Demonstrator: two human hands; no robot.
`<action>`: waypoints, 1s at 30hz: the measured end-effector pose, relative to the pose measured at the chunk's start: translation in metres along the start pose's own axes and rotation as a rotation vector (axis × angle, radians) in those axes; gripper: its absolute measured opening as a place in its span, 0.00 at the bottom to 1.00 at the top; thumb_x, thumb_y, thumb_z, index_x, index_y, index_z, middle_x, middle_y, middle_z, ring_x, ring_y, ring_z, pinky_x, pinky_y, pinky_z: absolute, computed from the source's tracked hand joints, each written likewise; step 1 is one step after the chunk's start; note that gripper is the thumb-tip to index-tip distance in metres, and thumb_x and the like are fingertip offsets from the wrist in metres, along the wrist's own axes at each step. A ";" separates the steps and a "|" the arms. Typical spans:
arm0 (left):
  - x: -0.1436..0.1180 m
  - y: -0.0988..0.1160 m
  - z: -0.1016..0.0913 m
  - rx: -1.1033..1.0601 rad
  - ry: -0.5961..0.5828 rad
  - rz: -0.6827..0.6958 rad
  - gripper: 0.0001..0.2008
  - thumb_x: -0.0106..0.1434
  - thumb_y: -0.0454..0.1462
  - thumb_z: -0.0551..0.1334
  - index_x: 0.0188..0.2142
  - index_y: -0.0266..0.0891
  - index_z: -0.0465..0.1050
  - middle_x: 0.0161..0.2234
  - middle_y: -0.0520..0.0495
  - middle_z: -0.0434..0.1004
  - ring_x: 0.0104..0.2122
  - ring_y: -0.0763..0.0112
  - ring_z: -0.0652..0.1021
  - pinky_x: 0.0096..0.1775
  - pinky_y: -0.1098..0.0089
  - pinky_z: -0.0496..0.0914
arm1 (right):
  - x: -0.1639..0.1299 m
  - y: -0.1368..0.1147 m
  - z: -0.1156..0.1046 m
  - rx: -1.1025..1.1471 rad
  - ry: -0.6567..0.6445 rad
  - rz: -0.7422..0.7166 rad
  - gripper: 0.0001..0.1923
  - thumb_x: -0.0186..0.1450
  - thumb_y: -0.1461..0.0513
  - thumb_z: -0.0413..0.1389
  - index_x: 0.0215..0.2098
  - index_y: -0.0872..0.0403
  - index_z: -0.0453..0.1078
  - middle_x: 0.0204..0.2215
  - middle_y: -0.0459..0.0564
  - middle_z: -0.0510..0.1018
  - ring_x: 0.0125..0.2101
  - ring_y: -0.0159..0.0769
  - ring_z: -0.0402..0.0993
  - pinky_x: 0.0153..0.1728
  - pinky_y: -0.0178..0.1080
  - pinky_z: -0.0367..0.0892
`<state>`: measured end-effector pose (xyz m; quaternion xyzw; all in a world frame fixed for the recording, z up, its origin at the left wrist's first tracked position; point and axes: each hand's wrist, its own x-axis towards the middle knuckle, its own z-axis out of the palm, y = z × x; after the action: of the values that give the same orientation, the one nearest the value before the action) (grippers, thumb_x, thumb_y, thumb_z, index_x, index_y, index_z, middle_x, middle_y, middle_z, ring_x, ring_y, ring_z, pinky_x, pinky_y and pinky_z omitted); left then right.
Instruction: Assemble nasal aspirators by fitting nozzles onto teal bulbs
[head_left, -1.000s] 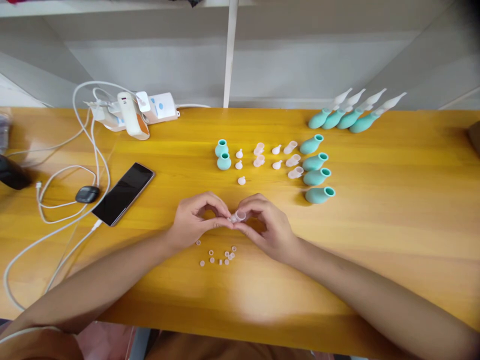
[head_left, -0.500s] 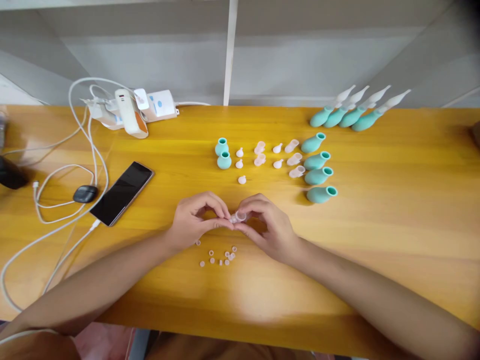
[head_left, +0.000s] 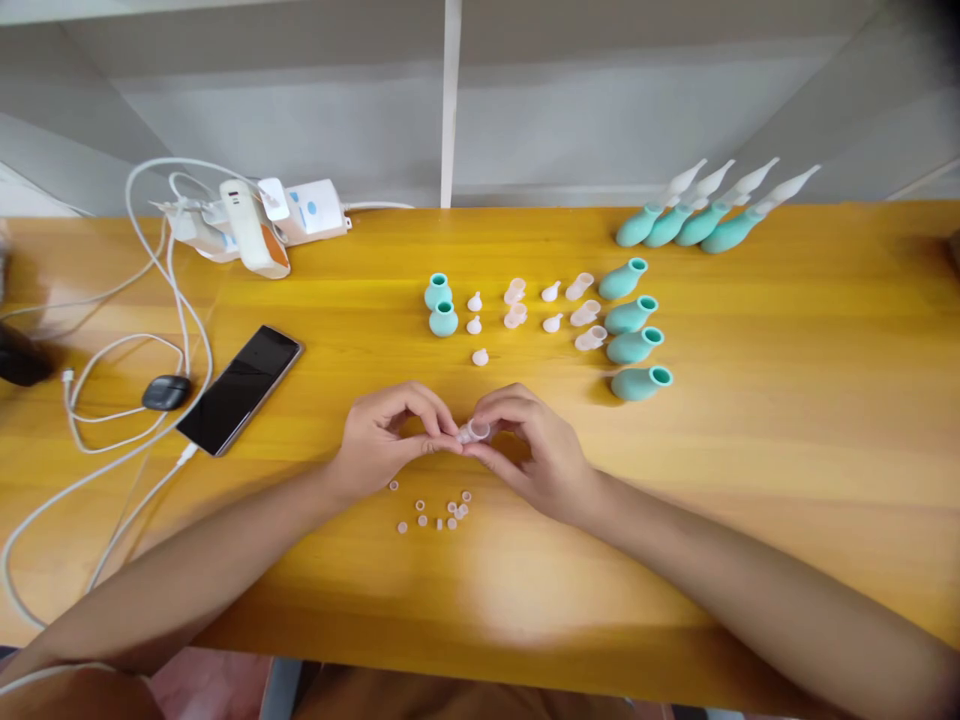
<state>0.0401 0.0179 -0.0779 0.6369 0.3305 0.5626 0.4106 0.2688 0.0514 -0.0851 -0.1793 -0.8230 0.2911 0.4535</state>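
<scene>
A small translucent plastic tube (head_left: 478, 431), pinched two-handed;
left hand (head_left: 371, 445) and right hand (head_left: 551, 465) hold it in narrow grips, right of the flat black phone (head_left: 238, 390); teal bulb-shaped bottles (head_left: 630, 346) lie farther right.

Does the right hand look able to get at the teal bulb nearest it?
Probably yes: nothing lies between the right hand and that teal bulb, though the hand would likely need to release the clear cup first.

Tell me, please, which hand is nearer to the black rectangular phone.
Left. The left hand is right of the black phone; the right hand is farther right, beyond the left hand.
</scene>
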 end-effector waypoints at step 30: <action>0.005 -0.003 -0.001 -0.107 -0.085 -0.113 0.18 0.58 0.40 0.85 0.30 0.37 0.77 0.30 0.48 0.82 0.30 0.72 0.80 0.35 0.71 0.75 | -0.002 0.001 -0.003 0.018 -0.013 -0.072 0.19 0.74 0.62 0.68 0.58 0.47 0.68 0.44 0.51 0.81 0.41 0.37 0.83 0.41 0.40 0.82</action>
<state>0.0398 0.0235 -0.0779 0.6176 0.3177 0.5281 0.4886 0.2722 0.0519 -0.0855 -0.1438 -0.8292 0.2832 0.4599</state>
